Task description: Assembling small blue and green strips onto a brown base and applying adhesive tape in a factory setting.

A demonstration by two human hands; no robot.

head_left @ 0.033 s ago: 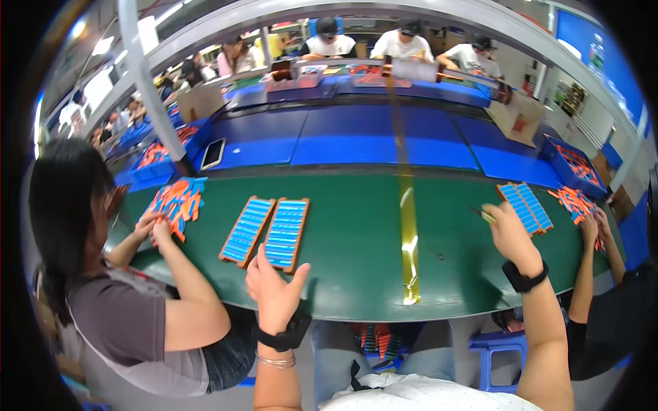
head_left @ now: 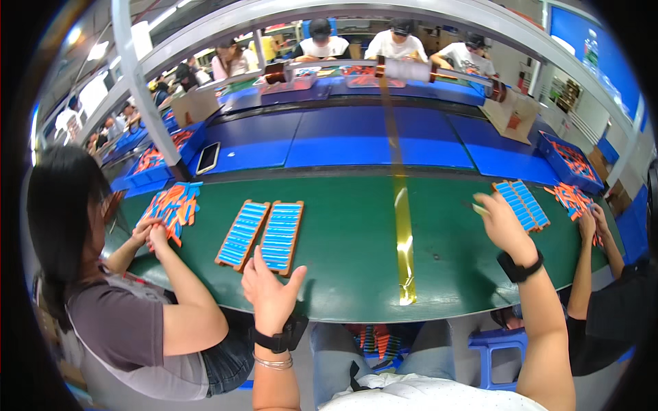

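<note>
My left hand [head_left: 272, 296] is open, thumb spread wide, at the near end of two orange trays side by side. Blue strips fill both the left tray [head_left: 229, 264] and the right tray [head_left: 293, 255]. At the right, my right hand [head_left: 506, 225] is closed on a small yellowish thin tool [head_left: 481, 209]; its kind is unclear. Beyond that hand lies another pair of strip-filled trays [head_left: 541, 227], partly covered by it. A strip of shiny yellow tape [head_left: 405, 253] runs down onto the green tabletop [head_left: 349, 267] between my hands.
Tape rolls [head_left: 406, 70] hang on a bar across the back. A co-worker [head_left: 123, 308] at left and another's hands [head_left: 595, 222] at right are beside orange and blue strip piles [head_left: 175, 209]. Also present are a phone [head_left: 208, 158], a blue bin [head_left: 570, 164] and a blue stool [head_left: 499, 346].
The whole view has shifted slightly. My right hand has turned a little, and the dark thin tip seen before it no longer shows. My left hand stays open by the trays.
</note>
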